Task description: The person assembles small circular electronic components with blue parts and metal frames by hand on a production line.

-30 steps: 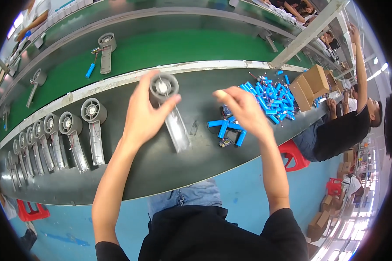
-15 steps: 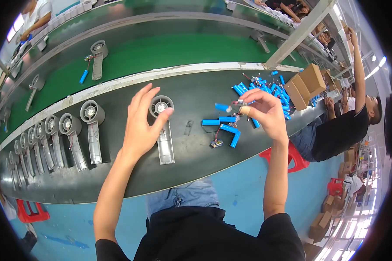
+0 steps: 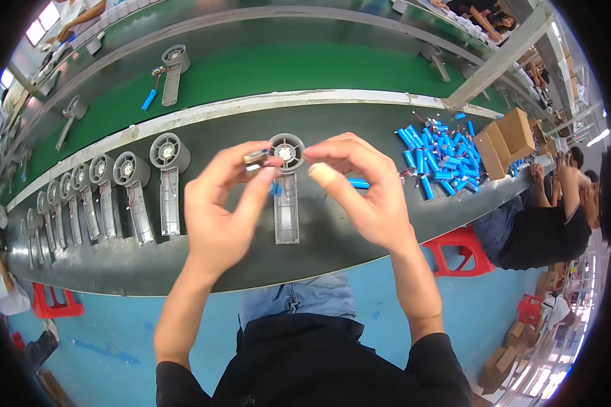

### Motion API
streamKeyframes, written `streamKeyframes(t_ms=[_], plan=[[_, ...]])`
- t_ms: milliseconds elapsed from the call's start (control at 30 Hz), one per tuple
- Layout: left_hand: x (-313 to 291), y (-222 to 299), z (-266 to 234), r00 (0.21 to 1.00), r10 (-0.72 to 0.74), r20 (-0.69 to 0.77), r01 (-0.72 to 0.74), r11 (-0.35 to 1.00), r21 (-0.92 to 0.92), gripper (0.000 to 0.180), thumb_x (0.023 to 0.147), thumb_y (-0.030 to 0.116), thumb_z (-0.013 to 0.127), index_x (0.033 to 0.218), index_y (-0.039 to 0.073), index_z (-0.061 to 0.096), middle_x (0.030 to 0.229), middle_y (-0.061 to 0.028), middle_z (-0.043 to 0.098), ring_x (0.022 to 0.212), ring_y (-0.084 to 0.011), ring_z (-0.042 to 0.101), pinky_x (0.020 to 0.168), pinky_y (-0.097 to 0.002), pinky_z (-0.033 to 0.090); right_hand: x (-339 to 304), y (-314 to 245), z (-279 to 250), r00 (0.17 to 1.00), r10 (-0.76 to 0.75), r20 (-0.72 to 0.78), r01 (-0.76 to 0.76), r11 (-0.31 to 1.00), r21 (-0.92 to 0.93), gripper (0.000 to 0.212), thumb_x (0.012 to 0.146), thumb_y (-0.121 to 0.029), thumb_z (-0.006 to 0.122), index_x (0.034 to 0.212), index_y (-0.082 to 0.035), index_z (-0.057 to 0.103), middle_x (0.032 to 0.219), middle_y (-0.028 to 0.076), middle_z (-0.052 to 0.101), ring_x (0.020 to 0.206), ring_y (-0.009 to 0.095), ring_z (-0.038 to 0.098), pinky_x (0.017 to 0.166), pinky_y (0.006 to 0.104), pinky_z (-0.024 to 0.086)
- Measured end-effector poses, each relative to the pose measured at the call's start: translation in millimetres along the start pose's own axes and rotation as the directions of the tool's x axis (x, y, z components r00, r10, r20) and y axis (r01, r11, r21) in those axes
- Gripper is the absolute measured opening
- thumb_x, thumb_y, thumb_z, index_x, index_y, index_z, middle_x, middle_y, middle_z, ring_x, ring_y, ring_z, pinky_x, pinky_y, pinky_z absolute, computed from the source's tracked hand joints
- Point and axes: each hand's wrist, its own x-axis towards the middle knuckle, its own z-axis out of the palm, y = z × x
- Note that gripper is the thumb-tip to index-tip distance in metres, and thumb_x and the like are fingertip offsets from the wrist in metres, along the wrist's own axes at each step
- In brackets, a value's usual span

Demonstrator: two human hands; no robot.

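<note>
My left hand [image 3: 218, 203] pinches a small circuit board [image 3: 256, 156] between thumb and fingers. Just below it shows a blue cylindrical battery [image 3: 276, 189], mostly hidden behind the thumb; whether it hangs from the board I cannot tell. Opposite, my right hand [image 3: 366, 193] has thumb and fingers apart with nothing visible between them; its thumb tip wears a pale yellow covering. Between the hands, a grey handheld fan body [image 3: 287, 210] lies on the dark bench, its round fan head away from me and its handle shell open toward me. Another blue battery [image 3: 360, 184] lies behind my right hand.
Several similar fan bodies [image 3: 170, 203] stand in a row at the left. A heap of blue batteries [image 3: 441, 159] lies right, beside an open cardboard box [image 3: 502, 142]. Beyond the white ledge, a green belt [image 3: 251, 74] carries more fan parts. A co-worker [image 3: 540, 227] sits at right.
The circuit board has passed from my right hand into my left. My right hand has moved left, toward the fan body, and opened. The whole view has shifted slightly.
</note>
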Motion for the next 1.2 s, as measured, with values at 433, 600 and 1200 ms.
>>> streamKeyframes(t_ms=[433,600,1200], plan=[[-3,-34,-28,0.927,-0.244,0.286,0.112,0.906,0.409,0.008,0.088,0.001,0.06,0.094,0.0,0.064,0.077,-0.004,0.059,0.061,-0.0092,0.047,0.055,-0.0248,0.039,-21,62,29,0.973,0.067,0.222,0.037,0.901,-0.431,0.016,0.082,-0.01,0.075,0.097,-0.006,0.072,0.074,0.004,0.055,0.06,0.016,0.054,0.054,0.0313,0.043],[0,-37,-25,0.903,-0.208,0.375,0.009,0.883,0.469,0.006,0.087,0.001,0.06,0.09,-0.002,0.063,0.076,-0.0071,0.059,0.06,-0.0116,0.047,0.055,-0.0267,0.039,-20,69,31,0.987,-0.04,0.158,0.103,0.903,-0.417,0.016,0.08,-0.008,0.077,0.095,-0.005,0.071,0.073,0.004,0.056,0.056,0.016,0.054,0.05,0.0292,0.043],[-5,-49,-34,0.899,0.09,0.429,-0.361,0.708,0.607,0.011,0.09,0.002,0.06,0.101,0.005,0.063,0.087,-0.0102,0.06,0.073,-0.0285,0.056,0.066,-0.0357,0.043,-25,73,48,0.997,0.073,0.009,-0.069,0.976,-0.207,0.018,0.087,-0.003,0.071,0.105,0.0,0.074,0.075,0.003,0.066,0.054,0.004,0.049,0.048,0.0204,0.037]])
